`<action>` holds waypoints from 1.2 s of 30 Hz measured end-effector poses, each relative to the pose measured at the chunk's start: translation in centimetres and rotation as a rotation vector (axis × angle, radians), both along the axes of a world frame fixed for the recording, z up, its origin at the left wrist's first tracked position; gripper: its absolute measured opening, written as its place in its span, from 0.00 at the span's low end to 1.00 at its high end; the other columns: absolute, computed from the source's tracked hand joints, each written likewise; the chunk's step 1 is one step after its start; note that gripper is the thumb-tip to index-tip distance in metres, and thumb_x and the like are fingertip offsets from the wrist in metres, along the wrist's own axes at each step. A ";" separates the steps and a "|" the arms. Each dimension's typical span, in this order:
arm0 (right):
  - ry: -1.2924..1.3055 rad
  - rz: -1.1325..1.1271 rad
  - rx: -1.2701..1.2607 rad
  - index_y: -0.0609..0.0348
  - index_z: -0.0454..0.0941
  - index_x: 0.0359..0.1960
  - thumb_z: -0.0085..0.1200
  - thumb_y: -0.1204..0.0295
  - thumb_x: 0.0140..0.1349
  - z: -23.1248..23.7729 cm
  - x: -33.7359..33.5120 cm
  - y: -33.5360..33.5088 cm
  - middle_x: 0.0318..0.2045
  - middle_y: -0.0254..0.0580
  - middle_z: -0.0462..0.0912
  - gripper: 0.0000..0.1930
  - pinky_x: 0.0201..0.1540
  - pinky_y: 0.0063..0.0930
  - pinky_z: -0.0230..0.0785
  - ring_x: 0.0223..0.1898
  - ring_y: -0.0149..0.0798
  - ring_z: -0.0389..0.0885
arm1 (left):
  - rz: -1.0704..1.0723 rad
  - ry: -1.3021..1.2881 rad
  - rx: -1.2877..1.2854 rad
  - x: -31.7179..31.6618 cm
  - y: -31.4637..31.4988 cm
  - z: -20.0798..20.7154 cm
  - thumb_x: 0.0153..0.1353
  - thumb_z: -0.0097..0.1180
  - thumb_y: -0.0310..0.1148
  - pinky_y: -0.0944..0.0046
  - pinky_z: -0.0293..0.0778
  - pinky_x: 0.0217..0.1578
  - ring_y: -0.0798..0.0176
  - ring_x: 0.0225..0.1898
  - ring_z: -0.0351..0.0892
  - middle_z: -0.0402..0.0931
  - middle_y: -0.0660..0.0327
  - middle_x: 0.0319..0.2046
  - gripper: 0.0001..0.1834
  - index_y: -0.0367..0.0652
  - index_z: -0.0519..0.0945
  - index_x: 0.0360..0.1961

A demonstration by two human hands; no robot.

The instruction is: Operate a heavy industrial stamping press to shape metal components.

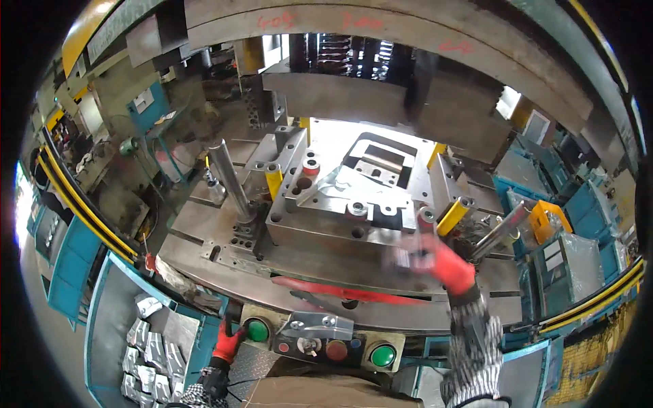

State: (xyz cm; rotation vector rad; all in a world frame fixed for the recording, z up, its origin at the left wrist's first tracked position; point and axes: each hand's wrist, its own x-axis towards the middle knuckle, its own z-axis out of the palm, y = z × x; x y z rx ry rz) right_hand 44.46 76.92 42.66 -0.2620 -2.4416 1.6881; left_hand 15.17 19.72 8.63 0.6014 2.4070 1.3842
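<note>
My left hand (228, 342), in a red glove with dark fingertips, is beside the left green push button (257, 330) of the control box. Its fingers are apart and nothing shows in them. Over the front of the press bed, my right hand (445, 264), also red-gloved, is smeared by motion. A greyish blur lies at its fingers, and I cannot make out whether it is a part or the fingertips. Just beyond is the steel die (320, 228) with a bright top plate. A bent sheet-metal bracket (320, 325) rests on top of the control box.
A long red strip (350, 291) lies along the bed's front edge. Guide posts (228, 178) rise beside the die, below the heavy upper die (340, 95). A blue bin (102, 326) at left holds several metal parts (155, 357). A second green button (383, 355) sits right.
</note>
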 end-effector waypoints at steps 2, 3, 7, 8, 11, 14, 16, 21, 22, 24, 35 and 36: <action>-0.352 0.424 -0.019 0.55 0.83 0.65 0.69 0.59 0.66 -4.4 10.3 -1.9 0.56 0.42 0.88 0.27 0.60 0.37 0.78 0.55 0.37 0.85 | 0.029 -0.379 0.120 -1.2 0.1 -4.4 0.57 0.77 0.34 0.50 0.73 0.65 0.45 0.67 0.74 0.71 0.44 0.70 0.51 0.39 0.63 0.79; -0.483 0.410 -0.055 0.56 0.82 0.66 0.70 0.58 0.65 -9.5 14.8 -2.9 0.57 0.43 0.88 0.29 0.61 0.38 0.77 0.56 0.39 0.84 | 0.034 -0.492 0.155 -1.5 0.5 -5.9 0.57 0.78 0.34 0.51 0.74 0.64 0.47 0.66 0.75 0.72 0.45 0.69 0.52 0.39 0.62 0.80; -0.622 -0.173 -0.004 0.60 0.77 0.69 0.73 0.53 0.61 -30.9 24.7 -8.8 0.60 0.49 0.86 0.38 0.65 0.43 0.74 0.60 0.45 0.84 | 0.066 -0.669 0.209 -2.1 0.8 -8.7 0.54 0.82 0.30 0.57 0.80 0.59 0.55 0.61 0.81 0.77 0.49 0.66 0.58 0.39 0.59 0.81; -0.528 -0.313 0.042 0.61 0.75 0.70 0.74 0.52 0.60 -34.5 24.4 -10.6 0.61 0.51 0.86 0.40 0.66 0.44 0.74 0.61 0.47 0.84 | 0.096 -0.678 0.216 -1.6 -0.2 -8.7 0.54 0.82 0.29 0.57 0.81 0.57 0.56 0.59 0.82 0.78 0.51 0.64 0.57 0.39 0.59 0.81; -0.293 -0.568 0.016 0.64 0.73 0.71 0.77 0.50 0.56 -37.8 23.5 -13.8 0.62 0.55 0.85 0.46 0.68 0.46 0.73 0.63 0.50 0.84 | 0.071 -0.645 0.209 -1.9 2.6 -8.3 0.53 0.82 0.26 0.56 0.84 0.51 0.58 0.53 0.85 0.82 0.53 0.60 0.56 0.38 0.60 0.80; -0.160 -0.628 -0.187 0.65 0.74 0.69 0.83 0.49 0.49 -38.8 21.5 -16.2 0.61 0.58 0.85 0.49 0.66 0.47 0.75 0.63 0.52 0.84 | 0.099 -0.580 0.128 -1.5 3.5 -7.4 0.53 0.78 0.21 0.56 0.84 0.53 0.57 0.54 0.86 0.85 0.54 0.57 0.46 0.37 0.69 0.73; -0.109 -0.704 -0.200 0.64 0.75 0.67 0.83 0.49 0.49 -38.7 20.6 -17.2 0.57 0.57 0.87 0.48 0.62 0.47 0.78 0.60 0.55 0.86 | 0.092 -0.521 0.219 -1.1 2.6 -7.3 0.53 0.78 0.20 0.56 0.84 0.55 0.57 0.54 0.87 0.86 0.54 0.57 0.42 0.36 0.73 0.69; -0.263 -0.777 -0.182 0.60 0.69 0.70 0.82 0.63 0.53 -40.7 21.7 -17.3 0.63 0.48 0.82 0.45 0.68 0.42 0.73 0.64 0.46 0.81 | 0.037 -0.413 0.208 -1.3 3.5 -7.9 0.53 0.79 0.22 0.56 0.84 0.55 0.58 0.54 0.87 0.87 0.55 0.55 0.37 0.35 0.77 0.65; -0.280 -0.770 -0.162 0.60 0.68 0.71 0.81 0.66 0.55 -41.0 21.9 -17.2 0.64 0.46 0.81 0.44 0.70 0.41 0.71 0.65 0.44 0.80 | 0.018 -0.407 0.192 -1.3 3.5 -7.8 0.53 0.80 0.22 0.56 0.85 0.54 0.59 0.53 0.87 0.87 0.55 0.55 0.37 0.35 0.77 0.65; -0.271 -0.736 -0.121 0.59 0.68 0.71 0.81 0.63 0.55 -41.2 21.9 -17.2 0.64 0.47 0.81 0.45 0.69 0.42 0.71 0.65 0.45 0.80 | 0.025 -0.393 0.141 -1.4 3.0 -7.2 0.54 0.80 0.23 0.57 0.85 0.51 0.60 0.52 0.87 0.87 0.56 0.54 0.37 0.34 0.77 0.65; -0.177 -0.703 -0.094 0.64 0.67 0.69 0.82 0.53 0.53 -38.5 21.6 -16.7 0.62 0.53 0.83 0.49 0.66 0.45 0.74 0.64 0.52 0.82 | 0.062 -0.525 0.266 -0.3 4.1 -6.1 0.53 0.79 0.22 0.61 0.85 0.41 0.60 0.43 0.87 0.88 0.58 0.50 0.47 0.34 0.69 0.74; -0.189 -0.718 -0.075 0.64 0.67 0.68 0.82 0.53 0.53 -38.4 21.7 -16.7 0.61 0.54 0.84 0.49 0.66 0.44 0.75 0.63 0.52 0.83 | 0.048 -0.521 0.268 -0.4 4.5 -6.0 0.52 0.80 0.23 0.61 0.85 0.41 0.60 0.44 0.87 0.88 0.57 0.51 0.48 0.34 0.69 0.74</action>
